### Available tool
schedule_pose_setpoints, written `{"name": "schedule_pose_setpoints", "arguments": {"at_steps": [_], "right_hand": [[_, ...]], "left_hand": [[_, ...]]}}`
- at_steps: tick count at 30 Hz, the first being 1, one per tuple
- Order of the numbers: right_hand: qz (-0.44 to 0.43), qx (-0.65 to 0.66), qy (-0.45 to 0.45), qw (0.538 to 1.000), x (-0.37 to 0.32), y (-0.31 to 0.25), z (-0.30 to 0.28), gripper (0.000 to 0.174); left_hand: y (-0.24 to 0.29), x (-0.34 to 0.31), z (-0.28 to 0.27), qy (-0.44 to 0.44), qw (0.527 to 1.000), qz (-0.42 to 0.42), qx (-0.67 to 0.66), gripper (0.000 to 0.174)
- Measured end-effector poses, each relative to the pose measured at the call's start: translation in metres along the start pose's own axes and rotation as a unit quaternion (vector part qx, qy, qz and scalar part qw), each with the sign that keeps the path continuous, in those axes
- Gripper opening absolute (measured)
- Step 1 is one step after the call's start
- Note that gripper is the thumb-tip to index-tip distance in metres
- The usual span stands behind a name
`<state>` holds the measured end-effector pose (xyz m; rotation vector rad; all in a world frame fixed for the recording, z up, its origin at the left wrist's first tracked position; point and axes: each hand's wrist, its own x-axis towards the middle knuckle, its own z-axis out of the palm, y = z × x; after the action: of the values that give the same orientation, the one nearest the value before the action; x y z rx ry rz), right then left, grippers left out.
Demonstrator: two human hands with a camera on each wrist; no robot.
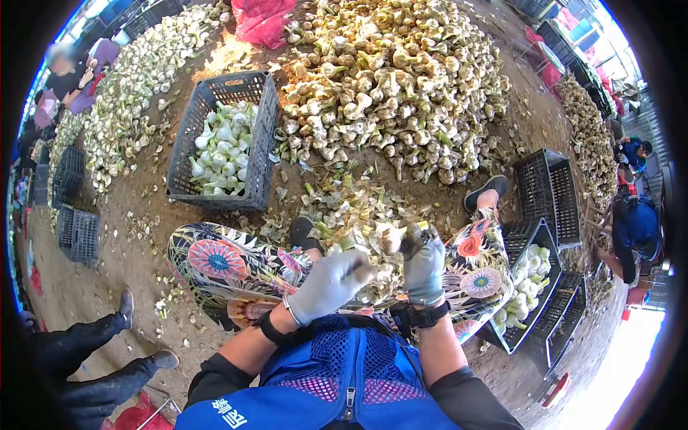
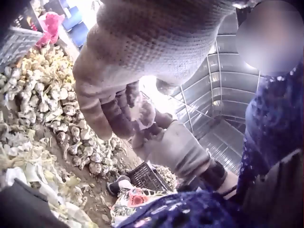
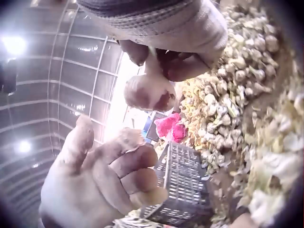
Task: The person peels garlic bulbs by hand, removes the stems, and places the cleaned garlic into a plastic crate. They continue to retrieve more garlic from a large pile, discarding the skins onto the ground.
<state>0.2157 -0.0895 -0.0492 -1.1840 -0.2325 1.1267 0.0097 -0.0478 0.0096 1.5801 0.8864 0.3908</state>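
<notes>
A garlic bulb (image 1: 389, 241) is pinched by its stem in my gloved right hand (image 1: 424, 271), in front of my lap. The right wrist view shows the bulb (image 3: 146, 93) hanging below the fingers, pale with brown patches of skin. My gloved left hand (image 1: 331, 287) is just left of it, fingers curled in, and no bulb shows in its grasp. Seen from the right wrist, the left thumb stands apart from the bent left fingers (image 3: 137, 159). In the left wrist view, the left hand overlaps part of the bulb (image 2: 142, 114). Peelings and cut stems (image 1: 351, 208) litter the ground between my feet.
Ahead rises a large heap of untrimmed garlic (image 1: 394, 86). A black crate (image 1: 188, 195) of cleaned bulbs stands front left, another crate (image 1: 510, 345) with bulbs by my right leg. More crates (image 1: 548, 193) sit at right. Someone's legs (image 1: 107, 351) reach in at lower left; other people sit farther off.
</notes>
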Motion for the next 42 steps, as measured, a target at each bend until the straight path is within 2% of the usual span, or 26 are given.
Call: {"name": "schedule_pose_setpoints", "arguments": {"at_steps": [2,4,6,7,8,10,12,13,16,18,21,22,24,25,26,27,28,29,30,32,33,34,36,37,40,42], "right_hand": [[-0.017,0.034,-0.001,0.999,-0.011,-0.013,0.017,0.022],[-0.098,-0.107,-0.033,0.989,-0.018,-0.017,0.028,0.019],[-0.082,-0.153,-0.101,0.980,-0.032,-0.024,0.040,0.018],[-0.215,-0.299,-0.111,0.923,-0.032,-0.025,0.042,0.019],[-0.340,-0.433,-0.115,0.827,-0.032,-0.027,0.044,0.019],[-0.362,-0.443,-0.125,0.810,-0.032,-0.026,0.043,0.020],[-0.143,-0.224,-0.063,0.962,-0.032,-0.026,0.041,0.021],[-0.123,-0.177,-0.067,0.974,-0.030,-0.026,0.038,0.023],[-0.090,-0.172,-0.025,0.981,-0.030,-0.032,0.042,0.023],[-0.078,-0.170,-0.036,0.982,-0.027,-0.032,0.041,0.023],[0.000,-0.072,-0.013,0.997,-0.022,-0.023,0.039,0.015],[-0.002,-0.072,-0.012,0.997,-0.017,-0.016,0.031,0.015],[-0.017,-0.121,-0.040,0.992,-0.007,-0.005,0.017,0.009],[0.083,0.085,0.018,0.993,0.002,-0.005,0.018,0.009],[0.082,0.085,0.018,0.993,0.003,-0.002,0.012,0.009],[-0.029,-0.105,-0.014,0.994,0.005,0.003,0.003,0.011],[-0.137,-0.290,-0.045,0.946,0.006,0.007,-0.005,0.013],[-0.001,-0.092,-0.017,0.996,0.000,-0.006,0.004,0.014],[-0.001,-0.093,-0.014,0.996,-0.003,-0.014,0.010,0.014],[-0.137,-0.317,-0.080,0.935,-0.008,-0.024,0.018,0.015],[-0.119,-0.291,-0.094,0.945,-0.008,-0.026,0.019,0.016],[-0.119,-0.290,-0.098,0.945,-0.008,-0.027,0.025,0.016],[-0.011,-0.185,-0.133,0.974,-0.010,-0.031,0.037,0.019],[-0.015,-0.214,-0.163,0.963,-0.009,-0.035,0.043,0.022],[0.001,-0.107,-0.123,0.987,-0.010,-0.034,0.050,0.023],[0.008,-0.128,-0.092,0.988,-0.007,-0.025,0.038,0.027]], "left_hand": [[-0.010,0.005,0.000,0.042,0.999,0.019,0.000,0.026],[-0.013,0.017,0.000,0.085,0.994,-0.045,-0.058,0.034],[-0.014,0.026,-0.005,0.037,0.993,-0.069,-0.091,0.035],[-0.012,0.026,-0.008,0.021,0.990,-0.093,-0.103,0.033],[-0.007,0.025,-0.011,0.004,0.987,-0.117,-0.113,0.031],[-0.033,0.028,-0.004,0.016,0.996,-0.068,-0.047,0.028],[-0.038,0.024,0.002,0.028,0.902,-0.159,-0.400,0.022],[-0.039,0.022,0.003,0.025,0.903,-0.159,-0.399,0.022],[-0.016,0.015,0.000,0.125,0.942,-0.070,-0.304,0.021],[-0.008,0.015,-0.008,0.167,0.972,0.165,-0.020,0.021],[-0.007,0.018,-0.015,0.173,0.956,0.221,0.090,0.014],[-0.005,0.019,-0.017,0.162,0.937,0.257,0.175,0.012],[0.007,0.013,-0.010,0.098,0.937,0.279,0.188,0.012],[0.005,0.006,-0.003,0.062,0.939,0.277,0.196,0.012],[0.002,0.001,0.003,0.025,0.939,0.275,0.205,0.014],[-0.006,0.003,0.002,0.024,0.939,0.276,0.205,0.014],[-0.018,0.003,-0.001,0.021,0.948,0.246,0.200,0.012],[-0.025,0.004,-0.004,0.019,0.956,0.216,0.195,0.013],[-0.025,0.006,-0.005,0.016,0.957,0.217,0.193,0.013],[-0.020,0.014,-0.013,0.096,0.995,0.010,-0.023,0.019],[-0.013,0.018,-0.019,0.096,0.994,-0.016,-0.054,0.029],[-0.009,0.024,-0.022,0.099,0.994,-0.017,-0.053,0.029],[-0.003,0.036,-0.025,0.025,0.992,-0.028,-0.122,0.032],[-0.002,0.039,-0.028,-0.040,0.986,-0.048,-0.156,0.036],[-0.015,0.043,-0.020,0.014,0.954,-0.061,-0.292,0.038],[-0.014,0.040,-0.018,0.039,0.942,-0.050,-0.329,0.039]]}}
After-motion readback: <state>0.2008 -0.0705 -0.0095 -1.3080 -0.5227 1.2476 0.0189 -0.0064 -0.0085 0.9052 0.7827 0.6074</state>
